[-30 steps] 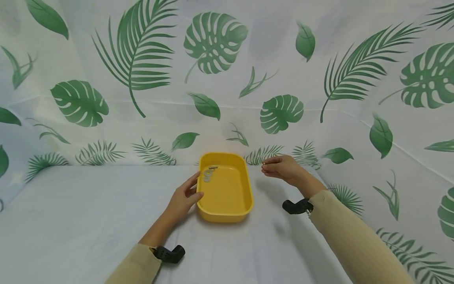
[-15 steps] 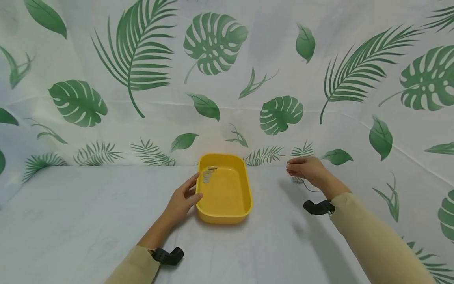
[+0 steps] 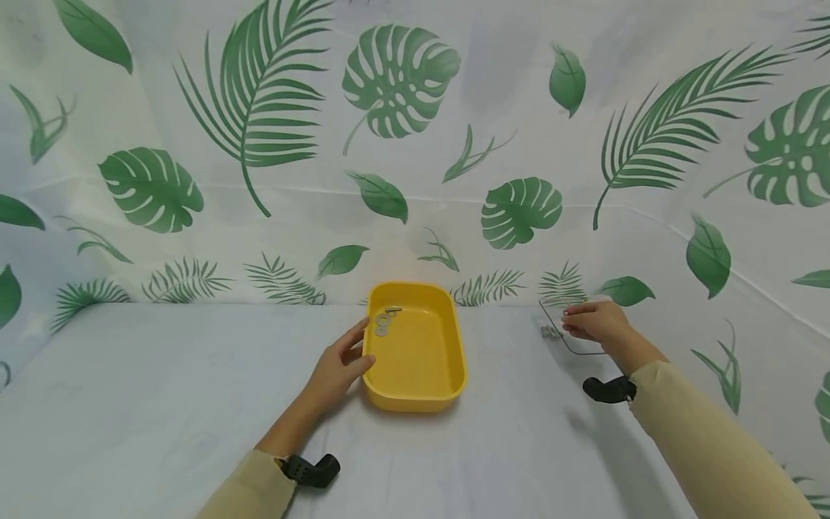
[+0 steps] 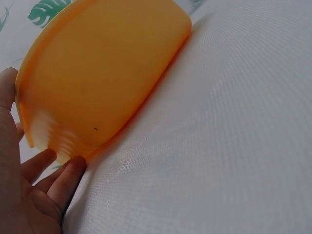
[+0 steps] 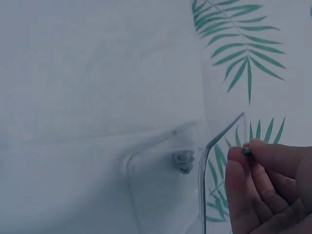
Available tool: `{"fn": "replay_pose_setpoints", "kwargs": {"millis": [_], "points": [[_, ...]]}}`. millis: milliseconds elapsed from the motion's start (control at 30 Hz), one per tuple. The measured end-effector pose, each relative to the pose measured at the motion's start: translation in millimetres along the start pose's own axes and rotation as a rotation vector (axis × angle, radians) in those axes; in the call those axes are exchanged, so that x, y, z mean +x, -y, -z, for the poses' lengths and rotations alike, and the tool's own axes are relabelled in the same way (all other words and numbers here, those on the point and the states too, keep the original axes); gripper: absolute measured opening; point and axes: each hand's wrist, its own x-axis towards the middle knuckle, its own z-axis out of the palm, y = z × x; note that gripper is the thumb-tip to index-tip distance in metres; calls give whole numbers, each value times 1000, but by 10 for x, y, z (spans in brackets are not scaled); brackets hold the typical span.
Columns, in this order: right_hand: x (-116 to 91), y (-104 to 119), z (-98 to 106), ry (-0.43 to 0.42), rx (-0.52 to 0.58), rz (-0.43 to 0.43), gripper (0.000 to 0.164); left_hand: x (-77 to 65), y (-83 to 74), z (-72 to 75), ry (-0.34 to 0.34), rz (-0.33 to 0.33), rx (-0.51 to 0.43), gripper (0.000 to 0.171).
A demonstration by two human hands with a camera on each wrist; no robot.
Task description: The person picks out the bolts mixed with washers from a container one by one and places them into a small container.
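Note:
My left hand (image 3: 338, 367) holds the left wall of a yellow plastic tray (image 3: 415, 401), thumb over the rim and fingers along the outside. In the left wrist view, fingertips (image 4: 74, 168) lie against the tray's outer wall (image 4: 97, 73). Flat metal washers (image 3: 382, 321) and a short bolt (image 3: 393, 310) lie at the tray's far left. My right hand (image 3: 599, 322) pinches a small grey metal piece (image 5: 246, 150) between thumb and forefinger; its kind is mostly hidden. That hand is over a clear container (image 5: 204, 185) holding a few small metal nuts (image 5: 183, 161).
A white cloth (image 3: 162, 404) covers the table, and a leaf-print sheet (image 3: 428, 173) hangs behind and to the right. The clear container stands right of the tray, close to the back sheet. Black cameras (image 3: 311, 470) are strapped to both wrists.
My right hand has moved right, away from the tray's side to the clear container, whose edge and nuts now show. The left hand stays on the tray.

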Motion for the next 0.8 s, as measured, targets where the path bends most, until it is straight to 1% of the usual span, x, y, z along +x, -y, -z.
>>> {"fn": "replay_pose_setpoints", "kwargs": {"millis": [167, 433, 600, 800], "points": [[46, -90, 24, -17, 17, -12, 51, 5, 9, -10, 14, -5, -10, 68], [186, -184, -29, -100, -78, -18, 40, -8, -1, 46, 13, -22, -13, 68], [256, -247, -36, -109, -92, -38, 35, -10, -5, 34, 18, -4, -11, 68], [294, -333, -11, -111, -148, -47, 31, 14, 11, 5, 14, -6, -11, 67]]}}
